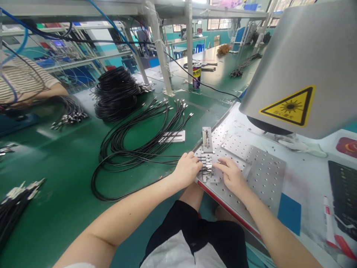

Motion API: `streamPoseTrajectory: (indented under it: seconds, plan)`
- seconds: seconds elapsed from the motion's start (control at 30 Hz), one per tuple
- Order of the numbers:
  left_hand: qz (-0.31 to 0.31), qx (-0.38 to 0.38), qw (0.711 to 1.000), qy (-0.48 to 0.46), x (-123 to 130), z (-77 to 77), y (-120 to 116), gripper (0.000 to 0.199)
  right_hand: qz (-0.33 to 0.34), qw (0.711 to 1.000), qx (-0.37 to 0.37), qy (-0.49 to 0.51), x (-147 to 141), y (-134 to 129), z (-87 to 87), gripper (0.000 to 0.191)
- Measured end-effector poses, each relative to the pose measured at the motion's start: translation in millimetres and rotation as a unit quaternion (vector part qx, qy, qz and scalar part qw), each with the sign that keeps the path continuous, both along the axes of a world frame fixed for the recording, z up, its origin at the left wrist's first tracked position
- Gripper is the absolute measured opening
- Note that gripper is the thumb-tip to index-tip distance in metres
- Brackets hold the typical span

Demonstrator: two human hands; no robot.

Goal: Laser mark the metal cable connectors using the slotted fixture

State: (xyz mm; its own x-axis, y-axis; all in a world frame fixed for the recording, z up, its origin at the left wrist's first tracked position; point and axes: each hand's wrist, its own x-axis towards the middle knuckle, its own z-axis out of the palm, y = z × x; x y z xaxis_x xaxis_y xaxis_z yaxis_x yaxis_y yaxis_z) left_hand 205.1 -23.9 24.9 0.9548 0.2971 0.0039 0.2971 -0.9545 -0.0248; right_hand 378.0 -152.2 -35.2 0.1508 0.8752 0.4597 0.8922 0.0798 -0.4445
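Observation:
Several black cables [150,158] run from a loop on the green table to a metal fixture [209,178] at the edge of the perforated plate. Their silver connectors [208,163] lie side by side there. My left hand [187,169] is closed over the cables just behind the connectors, its fingertips bent down on them. On the other side, my right hand [230,173] points its index finger at the connector ends, with the other fingers partly curled and nothing visible in them. A slotted metal block [206,139] sits just beyond the connectors.
A grey machine head with a laser warning sign [290,106] overhangs the plate [262,171]. Coiled black cables [117,95], a spray can [196,76] and a second metal block [174,136] are on the green table. A keyboard [344,193] lies right. A person's arm [52,91] shows left.

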Motion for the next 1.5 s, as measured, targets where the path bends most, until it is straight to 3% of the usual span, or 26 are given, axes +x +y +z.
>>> streamPoseTrajectory:
  seconds: [0.17,0.47,0.73,0.97,1.23,1.5]
  plan:
    - [-0.031,-0.041,0.998,0.03,-0.3,-2.7,2.7,0.014,0.012,1.0,-0.009,0.005,1.0,0.6,2.6,0.054]
    - [-0.009,0.007,1.0,0.017,6.9,-2.5,-2.2,0.01,0.015,0.999,-0.019,-0.033,-1.1,-0.2,7.3,0.052]
    - [-0.032,-0.006,0.998,-0.062,-0.8,-19.5,4.4,0.022,-0.009,0.994,-0.031,-0.106,-8.3,-0.3,6.1,0.044]
    - [-0.068,0.016,0.995,-0.073,-7.8,-26.3,6.4,0.027,-0.025,0.994,-0.04,-0.096,-10.0,2.0,4.4,0.04]
    - [-0.045,0.01,0.999,-0.012,-7.8,-15.9,2.6,0.038,-0.019,0.995,-0.043,-0.084,-10.9,2.9,8.0,0.04]
    - [-0.078,0.079,0.994,-0.02,-12.5,-15.6,-7.4,0.019,0.011,0.999,0.006,-0.035,-5.6,-0.9,5.6,0.041]
